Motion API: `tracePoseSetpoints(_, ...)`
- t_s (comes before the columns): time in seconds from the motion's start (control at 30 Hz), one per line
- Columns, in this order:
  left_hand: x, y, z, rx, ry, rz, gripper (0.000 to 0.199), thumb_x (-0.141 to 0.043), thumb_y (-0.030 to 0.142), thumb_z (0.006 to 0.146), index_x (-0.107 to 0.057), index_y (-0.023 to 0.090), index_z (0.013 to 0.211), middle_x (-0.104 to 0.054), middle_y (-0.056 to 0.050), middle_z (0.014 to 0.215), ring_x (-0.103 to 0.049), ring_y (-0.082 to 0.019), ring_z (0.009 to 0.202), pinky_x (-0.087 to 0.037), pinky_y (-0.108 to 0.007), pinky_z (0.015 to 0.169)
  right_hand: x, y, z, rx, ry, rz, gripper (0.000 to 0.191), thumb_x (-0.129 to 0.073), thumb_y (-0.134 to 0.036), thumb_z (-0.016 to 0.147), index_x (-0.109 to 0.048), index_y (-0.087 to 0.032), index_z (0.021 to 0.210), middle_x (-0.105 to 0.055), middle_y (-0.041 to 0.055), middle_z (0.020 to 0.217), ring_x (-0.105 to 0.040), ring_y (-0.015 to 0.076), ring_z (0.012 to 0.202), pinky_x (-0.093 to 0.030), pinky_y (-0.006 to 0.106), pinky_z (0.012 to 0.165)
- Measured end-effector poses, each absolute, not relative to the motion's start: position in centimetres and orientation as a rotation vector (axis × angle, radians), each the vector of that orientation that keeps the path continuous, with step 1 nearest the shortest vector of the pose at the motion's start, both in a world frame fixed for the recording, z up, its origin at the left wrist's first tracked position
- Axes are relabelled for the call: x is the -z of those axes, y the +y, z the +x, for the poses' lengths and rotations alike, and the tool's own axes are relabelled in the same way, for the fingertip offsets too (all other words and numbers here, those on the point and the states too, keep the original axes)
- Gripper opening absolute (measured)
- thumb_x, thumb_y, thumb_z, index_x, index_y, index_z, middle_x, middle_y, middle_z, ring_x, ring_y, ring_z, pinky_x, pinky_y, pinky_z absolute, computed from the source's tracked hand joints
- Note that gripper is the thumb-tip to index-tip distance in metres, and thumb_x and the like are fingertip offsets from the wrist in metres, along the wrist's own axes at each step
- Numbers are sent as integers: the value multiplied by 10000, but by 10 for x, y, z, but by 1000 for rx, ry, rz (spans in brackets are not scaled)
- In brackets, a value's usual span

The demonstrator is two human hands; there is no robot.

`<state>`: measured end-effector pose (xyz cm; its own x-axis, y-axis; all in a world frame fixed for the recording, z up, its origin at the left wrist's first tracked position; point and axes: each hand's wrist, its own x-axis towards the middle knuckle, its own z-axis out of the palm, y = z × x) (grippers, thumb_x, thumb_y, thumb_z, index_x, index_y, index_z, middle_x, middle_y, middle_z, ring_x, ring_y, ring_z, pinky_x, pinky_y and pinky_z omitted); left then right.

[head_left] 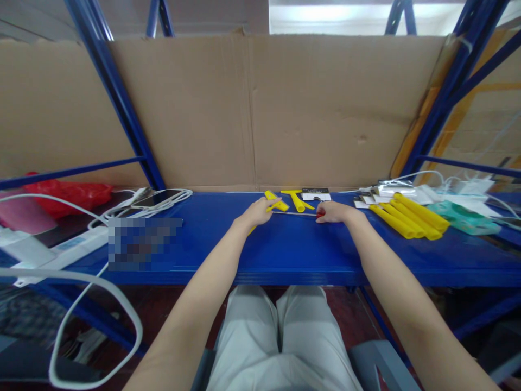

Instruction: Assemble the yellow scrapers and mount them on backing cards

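Note:
On the blue tabletop, my left hand (pixel 259 212) is closed around a yellow plastic piece (pixel 280 205), whose end sticks out past the fingers. A screwdriver-like tool with a red handle (pixel 319 215) is gripped in my right hand (pixel 331 212). Its thin metal shaft (pixel 295 213) reaches leftward to the yellow piece; the exact contact is too small to make out. Just behind the shaft lies another yellow piece with a T-shaped end (pixel 298 202). A black and white card (pixel 316 191) rests beside it, near the cardboard.
Several yellow tubes (pixel 411 217) lie at the right beside a green plastic packet (pixel 464 217) and white cards. To the left are a power strip (pixel 77 247), coiled white cables (pixel 175 198) and a red bag (pixel 71 193). A cardboard panel (pixel 203 108) stands behind.

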<state>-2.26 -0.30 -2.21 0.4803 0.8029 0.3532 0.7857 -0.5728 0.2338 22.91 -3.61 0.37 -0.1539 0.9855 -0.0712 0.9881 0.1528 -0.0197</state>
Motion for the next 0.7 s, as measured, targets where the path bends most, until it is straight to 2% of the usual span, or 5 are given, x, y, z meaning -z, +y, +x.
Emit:
tracePoseSetpoints(0.23,26,2,-18,-663,1325,2763,485,-483,103,811,-560,192,1281,-605,-112,1160,-564,-208,1068,-391,-309,968,-3,-37,229,126,2364,2028,310,-631,-295,772,-643,-169,1055,-673,83,1071,-629,198,930,-457,249,757)
tracePoseSetpoints(0.37,26,2,-18,-674,1307,2767,464,-479,115,816,-575,189,1264,-622,-105,1111,-573,-202,1045,-399,-310,961,-4,-33,235,142,2395,2018,276,-596,-275,791,-669,-164,1033,-681,93,1058,-630,206,927,-452,249,752)
tracePoseSetpoints(0.53,23,-4,-16,-667,1321,2729,449,-486,99,811,-594,180,1239,-631,-105,1094,-572,-206,1050,-405,-297,948,-5,-21,260,13,2367,2251,292,-480,-210,837,-690,-160,1034,-687,110,1062,-625,215,962,-440,246,768)
tracePoseSetpoints(0.7,18,-9,-13,-651,1308,2709,452,-494,74,798,-605,170,1226,-629,-106,1128,-566,-215,1073,-402,-291,950,1,-11,275,7,2268,2397,384,-442,-109,799,-680,-152,1097,-664,120,1133,-610,222,1038,-444,251,813)
